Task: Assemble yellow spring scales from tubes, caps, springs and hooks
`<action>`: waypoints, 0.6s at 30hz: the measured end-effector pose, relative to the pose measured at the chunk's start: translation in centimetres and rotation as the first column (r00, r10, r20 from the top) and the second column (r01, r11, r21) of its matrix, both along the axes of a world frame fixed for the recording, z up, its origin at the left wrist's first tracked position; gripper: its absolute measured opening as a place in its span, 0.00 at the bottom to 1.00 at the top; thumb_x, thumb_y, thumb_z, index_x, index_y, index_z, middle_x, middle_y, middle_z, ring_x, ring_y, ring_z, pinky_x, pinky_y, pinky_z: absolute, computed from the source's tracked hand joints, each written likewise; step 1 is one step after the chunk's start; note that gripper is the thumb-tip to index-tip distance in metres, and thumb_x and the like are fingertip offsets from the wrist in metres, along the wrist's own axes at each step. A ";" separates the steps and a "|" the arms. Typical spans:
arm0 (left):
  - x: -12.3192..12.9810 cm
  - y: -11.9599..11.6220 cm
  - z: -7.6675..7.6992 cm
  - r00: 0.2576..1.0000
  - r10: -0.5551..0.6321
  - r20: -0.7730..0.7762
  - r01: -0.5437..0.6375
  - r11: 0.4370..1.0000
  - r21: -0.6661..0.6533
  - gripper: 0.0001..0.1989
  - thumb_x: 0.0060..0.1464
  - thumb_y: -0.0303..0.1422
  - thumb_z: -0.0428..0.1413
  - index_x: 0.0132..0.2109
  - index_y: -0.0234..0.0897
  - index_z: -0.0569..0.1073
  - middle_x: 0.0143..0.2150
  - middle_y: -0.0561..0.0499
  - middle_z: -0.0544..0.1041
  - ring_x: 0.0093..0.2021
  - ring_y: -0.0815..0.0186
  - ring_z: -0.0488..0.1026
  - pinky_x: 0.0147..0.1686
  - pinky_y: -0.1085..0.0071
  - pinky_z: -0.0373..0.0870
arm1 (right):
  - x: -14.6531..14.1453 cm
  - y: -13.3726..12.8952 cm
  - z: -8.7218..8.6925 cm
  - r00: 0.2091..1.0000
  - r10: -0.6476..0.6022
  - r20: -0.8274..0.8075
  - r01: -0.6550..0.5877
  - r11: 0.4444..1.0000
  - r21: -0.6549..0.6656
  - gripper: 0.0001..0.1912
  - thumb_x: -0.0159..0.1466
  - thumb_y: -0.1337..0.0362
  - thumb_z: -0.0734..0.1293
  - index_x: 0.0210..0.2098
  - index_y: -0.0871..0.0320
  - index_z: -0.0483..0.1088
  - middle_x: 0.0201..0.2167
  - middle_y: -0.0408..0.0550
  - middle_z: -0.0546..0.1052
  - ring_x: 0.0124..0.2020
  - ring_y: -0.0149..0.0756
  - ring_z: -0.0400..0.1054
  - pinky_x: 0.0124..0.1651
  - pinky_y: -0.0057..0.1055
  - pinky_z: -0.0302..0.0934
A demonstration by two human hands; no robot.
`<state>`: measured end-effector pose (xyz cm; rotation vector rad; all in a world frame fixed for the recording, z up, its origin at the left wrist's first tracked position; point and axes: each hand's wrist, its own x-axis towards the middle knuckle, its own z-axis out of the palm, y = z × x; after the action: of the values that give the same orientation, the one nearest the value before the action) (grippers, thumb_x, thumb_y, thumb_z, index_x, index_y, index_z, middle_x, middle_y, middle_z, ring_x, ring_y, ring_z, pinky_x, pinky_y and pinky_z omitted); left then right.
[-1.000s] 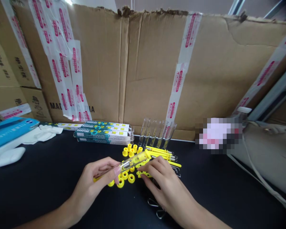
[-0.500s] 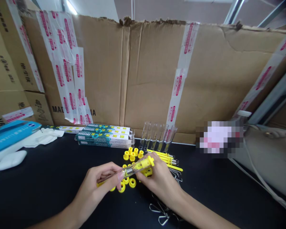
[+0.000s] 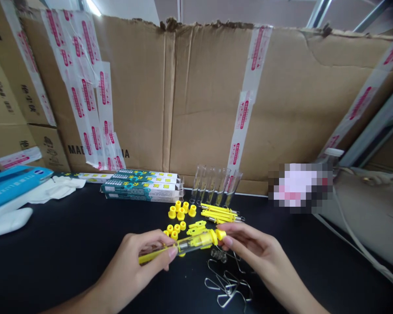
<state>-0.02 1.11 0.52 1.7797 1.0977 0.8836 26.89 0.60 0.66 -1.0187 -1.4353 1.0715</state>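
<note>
My left hand [image 3: 150, 257] is closed around a clear tube [image 3: 193, 245] held nearly level, its right end slightly raised. Inside the tube lie a yellow rod and a silvery metal part. A yellow collar [image 3: 213, 237] sits at the tube's right end. Between thumb and fingertips, my right hand [image 3: 253, 250] pinches a small yellow cap [image 3: 221, 235] right up against that collar; I cannot tell whether it is inserted. Beneath and behind the tube are small yellow rings [image 3: 177, 228] and flat yellow pieces [image 3: 196, 226].
Yellow flanged caps [image 3: 180, 213] stand behind the hands, beside yellow rods with metal ends [image 3: 220, 213]. Several clear tubes [image 3: 211, 187] stand upright near the cardboard wall [image 3: 203, 109]. Printed boxes [image 3: 140, 189] lie to their left. Wire hooks [image 3: 229, 290] and coil springs [image 3: 218, 254] lie in front.
My right hand has moved right and down from beside the tube to its end, where it now pinches a small yellow cap. The tube has dipped closer to level in my left hand.
</note>
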 end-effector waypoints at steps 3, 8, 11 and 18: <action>0.0 -0.3 0.0 0.998 -0.016 -0.065 0.018 0.999 0.032 0.15 0.61 0.45 0.57 0.38 0.38 0.79 0.27 0.52 0.78 0.29 0.64 0.74 0.30 0.73 0.65 | -0.3 -0.3 -0.2 0.999 0.044 -0.012 -0.044 0.999 -0.008 0.08 0.62 0.58 0.74 0.40 0.51 0.81 0.36 0.44 0.84 0.33 0.32 0.78 0.40 0.25 0.73; 0.0 -0.3 0.0 0.993 -0.015 -0.121 0.023 0.998 0.066 0.15 0.62 0.45 0.56 0.39 0.39 0.79 0.27 0.53 0.77 0.28 0.65 0.74 0.29 0.74 0.66 | -0.5 -0.4 -0.8 0.994 0.011 0.113 -0.014 0.999 0.032 0.12 0.66 0.54 0.70 0.41 0.56 0.79 0.28 0.44 0.80 0.27 0.32 0.74 0.32 0.25 0.71; 0.1 -0.4 0.1 0.990 -0.020 -0.141 0.034 0.994 0.101 0.15 0.62 0.44 0.56 0.37 0.39 0.79 0.26 0.54 0.77 0.27 0.66 0.73 0.27 0.75 0.65 | -0.5 -0.6 -1.2 0.940 -0.088 0.331 0.039 0.988 0.150 0.18 0.71 0.53 0.63 0.32 0.57 0.75 0.23 0.43 0.75 0.23 0.31 0.70 0.26 0.26 0.64; 0.0 -0.5 0.2 0.993 -0.011 -0.117 0.022 0.995 0.092 0.13 0.62 0.43 0.56 0.38 0.39 0.80 0.26 0.54 0.78 0.27 0.65 0.75 0.29 0.75 0.68 | -0.5 -0.9 -1.6 0.908 -0.123 0.401 0.025 0.970 0.240 0.18 0.73 0.53 0.59 0.40 0.56 0.75 0.28 0.45 0.76 0.25 0.33 0.67 0.28 0.28 0.64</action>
<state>-0.01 0.62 0.72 1.9361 1.1296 0.8417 26.43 -0.31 -0.95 -1.1644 -1.7971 0.6322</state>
